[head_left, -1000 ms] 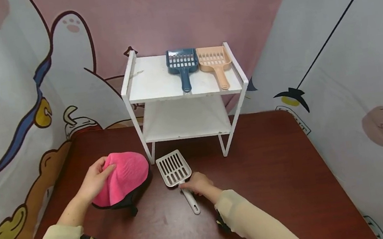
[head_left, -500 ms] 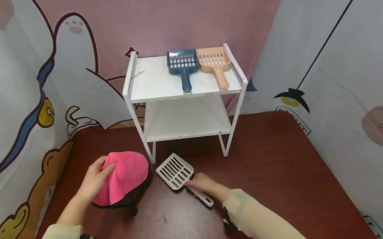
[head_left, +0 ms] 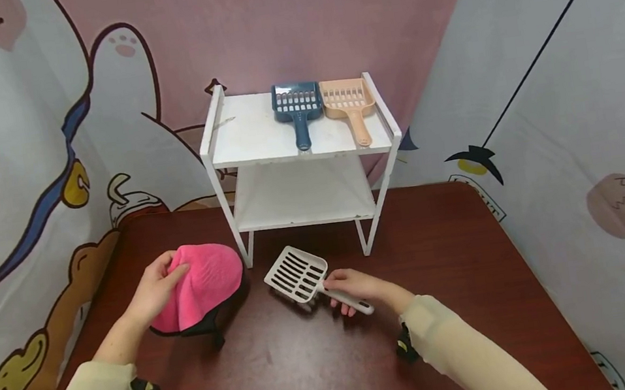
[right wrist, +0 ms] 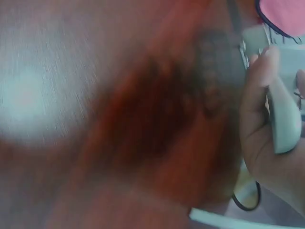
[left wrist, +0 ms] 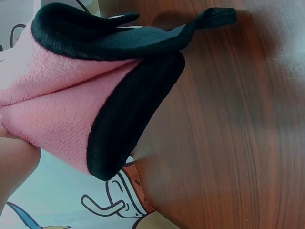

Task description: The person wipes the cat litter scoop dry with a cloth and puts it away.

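My left hand (head_left: 153, 293) pinches a pink cloth (head_left: 212, 275) with dark edging, on the left of the table. In the left wrist view the cloth hangs folded, and a dark loop (left wrist: 218, 17) sticks out from its border. Near the middle, my right hand (head_left: 367, 285) grips an off-white slotted litter scoop (head_left: 294, 272) by the handle, close to the head. That head tilts over the table and points up and left, with a shadow beneath it. The right wrist view shows the thumb along the scoop's handle (right wrist: 285, 121).
Behind the hands stands a white two-tier rack (head_left: 247, 128). On its top shelf lie a blue litter scoop (head_left: 299, 114) and a peach litter scoop (head_left: 352, 107), side by side. The dark brown table (head_left: 448, 236) meets printed cloth walls at the back and sides.
My right hand has lifted the off-white scoop from the table and moved right with it, turning its handle rightward. The left hand and the pink cloth have stayed almost still.
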A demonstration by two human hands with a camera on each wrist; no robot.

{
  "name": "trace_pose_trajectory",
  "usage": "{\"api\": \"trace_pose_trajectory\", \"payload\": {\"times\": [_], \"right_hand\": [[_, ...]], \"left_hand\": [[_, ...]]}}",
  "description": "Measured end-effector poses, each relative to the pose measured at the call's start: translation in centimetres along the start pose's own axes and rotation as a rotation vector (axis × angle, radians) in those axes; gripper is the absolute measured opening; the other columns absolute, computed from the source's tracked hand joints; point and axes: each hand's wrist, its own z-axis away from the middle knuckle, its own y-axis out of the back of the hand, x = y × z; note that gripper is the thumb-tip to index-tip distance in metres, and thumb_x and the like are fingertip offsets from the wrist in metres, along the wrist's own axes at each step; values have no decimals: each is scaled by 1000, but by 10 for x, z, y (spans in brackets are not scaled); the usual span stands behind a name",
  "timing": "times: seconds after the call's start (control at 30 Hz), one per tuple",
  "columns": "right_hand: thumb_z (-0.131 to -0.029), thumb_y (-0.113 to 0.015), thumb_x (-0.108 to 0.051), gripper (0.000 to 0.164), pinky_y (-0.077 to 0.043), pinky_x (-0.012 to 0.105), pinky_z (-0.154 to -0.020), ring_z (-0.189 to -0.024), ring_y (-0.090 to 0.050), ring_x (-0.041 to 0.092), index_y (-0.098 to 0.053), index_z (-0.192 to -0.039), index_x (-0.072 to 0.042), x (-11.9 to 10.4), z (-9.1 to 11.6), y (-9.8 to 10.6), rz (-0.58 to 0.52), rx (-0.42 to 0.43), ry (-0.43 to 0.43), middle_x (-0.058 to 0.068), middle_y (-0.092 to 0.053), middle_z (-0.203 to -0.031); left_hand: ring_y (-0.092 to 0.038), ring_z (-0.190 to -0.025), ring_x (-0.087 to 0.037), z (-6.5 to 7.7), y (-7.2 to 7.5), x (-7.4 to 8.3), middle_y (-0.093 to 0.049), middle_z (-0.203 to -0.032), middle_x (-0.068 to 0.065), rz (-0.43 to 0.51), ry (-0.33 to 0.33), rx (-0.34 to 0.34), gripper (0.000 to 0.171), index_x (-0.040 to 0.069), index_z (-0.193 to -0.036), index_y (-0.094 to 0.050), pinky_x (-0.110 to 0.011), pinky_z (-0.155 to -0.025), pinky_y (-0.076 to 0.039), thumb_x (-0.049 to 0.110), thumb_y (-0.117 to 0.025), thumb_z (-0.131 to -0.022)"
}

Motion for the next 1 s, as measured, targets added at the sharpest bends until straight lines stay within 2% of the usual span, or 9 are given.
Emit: {"api": "trace_pose_trajectory", "payload": {"times": [0.2,0.47,0.6,0.77,0.9,1.0], "right_hand": [[-99,-43,-30,33,-43,24,-42,-44,-52,10,-52,-113,-2,-16,19,20,123,-67,12,11,-62,-72],[-98,-46,-29,31,-41,24,-40,-43,-49,10,-55,-110,-3,-26,28,23,153,-40,10,8,-61,-68],[-98,-47,-29,30,-40,23,-39,-42,-48,9,-56,-106,-2,-29,27,16,150,-47,24,4,-59,-64],[-97,-47,-28,29,-40,22,-38,-42,-47,8,-56,-101,-1,-36,24,6,149,-48,53,4,-58,-63],[-97,-49,-28,27,-39,21,-38,-41,-46,8,-57,-97,-2,-43,23,1,153,-23,59,4,-57,-61],[-96,-51,-28,27,-39,21,-38,-41,-46,8,-57,-94,-2,-49,22,-1,156,-14,64,3,-57,-60]], "left_hand": [[-54,-65,-7,-2,-5,6,-55,-82,-7,-15,-31,7,34,-3,-121,-46,-23,-60,-48,23,-48,-98],[-57,-67,-8,-10,-25,21,-62,-94,-18,-5,-79,-25,37,-2,-125,-51,-23,-64,-51,22,-52,-96],[-56,-67,-7,-18,-43,30,-63,-97,-21,14,-115,-57,36,-3,-125,-52,-22,-63,-50,18,-54,-95],[-55,-63,-5,-29,-72,38,-63,-95,-20,48,-181,-118,33,-6,-121,-55,-20,-61,-49,11,-56,-93],[-48,-61,-4,-36,-97,42,-56,-78,-8,-5,-245,-159,18,-2,-103,-61,-19,-60,-43,11,-58,-91],[-44,-62,-5,-38,-114,43,-48,-72,-1,-53,-281,-212,11,3,-93,-62,-20,-60,-40,13,-60,-91]]}}
